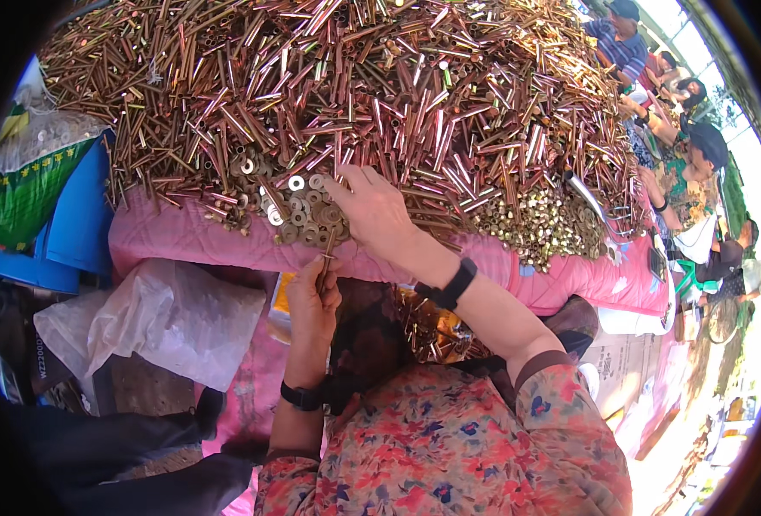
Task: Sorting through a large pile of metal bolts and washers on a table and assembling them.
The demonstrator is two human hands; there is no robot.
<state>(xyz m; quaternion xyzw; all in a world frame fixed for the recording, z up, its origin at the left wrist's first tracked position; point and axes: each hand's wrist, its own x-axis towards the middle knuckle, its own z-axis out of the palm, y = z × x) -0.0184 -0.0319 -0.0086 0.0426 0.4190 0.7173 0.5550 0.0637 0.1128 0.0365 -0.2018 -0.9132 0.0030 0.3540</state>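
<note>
My left hand (314, 303) is closed, just below the table's front edge. It grips a thin brassy bolt (330, 242) held upright, with a flat washer (326, 255) around it. Above and to the right, my right hand (375, 211) reaches over the front of the pile of metal tubes (380, 103), beside the loose flat washers (312, 211). Its fingers are stretched toward the left and slightly apart; no held thing shows, and the thumb is hidden.
Small shiny nuts (527, 228) lie at the right on the pink quilted cover (174, 232), near a curved metal handle (589, 196). A blue bin (79, 215) with a green sack (32, 193) stands left. Clear plastic sheeting (153, 322) hangs below. Other people (699, 172) sit at far right.
</note>
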